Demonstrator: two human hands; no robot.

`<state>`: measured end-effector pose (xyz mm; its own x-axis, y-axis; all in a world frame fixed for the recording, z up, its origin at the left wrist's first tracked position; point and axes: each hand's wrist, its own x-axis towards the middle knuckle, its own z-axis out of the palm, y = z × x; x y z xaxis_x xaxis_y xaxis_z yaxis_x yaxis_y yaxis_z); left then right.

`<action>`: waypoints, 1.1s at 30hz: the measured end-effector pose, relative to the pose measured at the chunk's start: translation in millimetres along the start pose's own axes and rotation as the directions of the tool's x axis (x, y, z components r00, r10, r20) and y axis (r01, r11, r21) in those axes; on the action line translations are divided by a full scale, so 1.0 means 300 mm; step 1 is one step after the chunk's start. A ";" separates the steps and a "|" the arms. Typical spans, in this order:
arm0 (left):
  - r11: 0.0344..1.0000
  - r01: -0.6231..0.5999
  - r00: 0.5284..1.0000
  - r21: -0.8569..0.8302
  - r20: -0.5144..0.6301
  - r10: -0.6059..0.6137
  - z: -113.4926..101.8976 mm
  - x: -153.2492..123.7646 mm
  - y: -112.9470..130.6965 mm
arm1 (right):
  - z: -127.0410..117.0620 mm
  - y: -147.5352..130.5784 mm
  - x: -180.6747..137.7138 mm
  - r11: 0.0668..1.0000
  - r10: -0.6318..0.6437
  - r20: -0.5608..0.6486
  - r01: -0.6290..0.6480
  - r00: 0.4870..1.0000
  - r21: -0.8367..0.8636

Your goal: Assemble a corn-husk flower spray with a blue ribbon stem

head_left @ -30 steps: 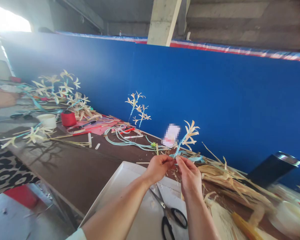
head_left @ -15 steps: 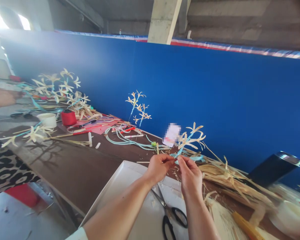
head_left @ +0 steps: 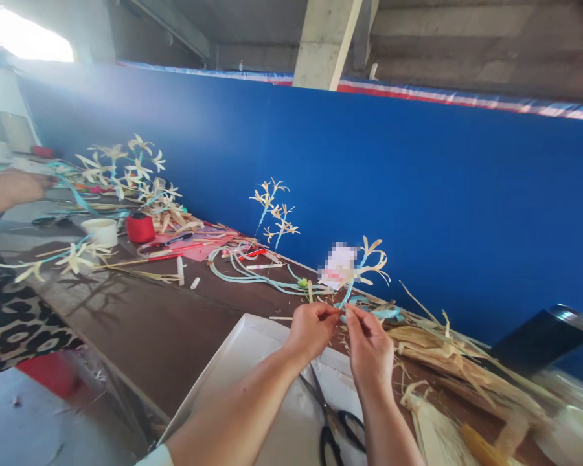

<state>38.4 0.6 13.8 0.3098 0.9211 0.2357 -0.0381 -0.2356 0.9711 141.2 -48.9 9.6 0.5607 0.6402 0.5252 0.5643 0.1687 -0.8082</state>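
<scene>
Straw flower [head_left: 372,262] leftward, stem between hands [head_left: 313,327]

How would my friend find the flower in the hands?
Follow the brown table along the blue wall to the white tray. Above it, the left hand and right hand pinch a pale straw flower on a light-blue stem. The nearby flowers stand unheld.

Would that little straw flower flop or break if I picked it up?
Probably very light: the left hand and right hand hold the flower sprig by fingertips alone. Its thin stem stands up above them, so likely springy, not floppy. The thin dry petals look easy to crush.
</scene>
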 end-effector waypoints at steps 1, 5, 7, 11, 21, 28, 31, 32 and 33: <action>1.000 -0.011 1.000 0.011 -0.019 0.011 0.001 0.001 -0.006 | 0.003 -0.002 -0.002 0.999 -0.039 0.004 0.039 0.999 -0.015; 0.996 -0.067 0.989 0.052 -0.125 0.073 0.000 0.012 -0.032 | 0.018 -0.025 -0.020 0.979 -0.181 0.044 0.185 0.982 -0.083; 0.994 -0.074 0.981 0.079 -0.174 0.087 -0.005 0.018 -0.040 | 0.026 -0.042 -0.033 0.967 -0.227 0.065 0.233 0.972 -0.102; 0.997 -0.050 0.971 0.053 -0.232 0.061 -0.018 0.031 -0.042 | 0.032 -0.066 -0.048 0.978 -0.198 -0.030 0.195 0.980 -0.069; 0.964 -0.063 0.998 -0.258 0.009 0.067 -0.005 0.026 -0.023 | 0.021 -0.008 -0.002 0.839 0.223 -0.086 -0.146 0.971 0.525; 0.980 -0.046 0.998 -0.194 0.036 0.054 -0.010 0.013 -0.006 | 0.024 -0.031 -0.017 0.835 0.163 0.030 -0.154 0.986 0.529; 0.988 -0.048 0.998 -0.148 0.025 0.053 -0.010 0.015 -0.010 | 0.020 -0.037 -0.023 0.842 0.180 0.065 -0.188 0.981 0.506; 0.990 -0.056 0.998 -0.133 0.017 0.058 -0.010 0.016 -0.012 | 0.019 -0.038 -0.025 0.842 0.185 0.071 -0.195 0.980 0.502; 0.991 -0.064 0.998 -0.120 0.005 0.065 -0.010 0.017 -0.015 | 0.019 -0.038 -0.026 0.844 0.187 0.072 -0.198 0.980 0.499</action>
<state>37.2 7.3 10.9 0.3116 0.9023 0.2980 -0.1718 -0.2549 0.9516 126.9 -51.6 13.2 0.6112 0.7128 0.3439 0.0631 0.3893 -0.9190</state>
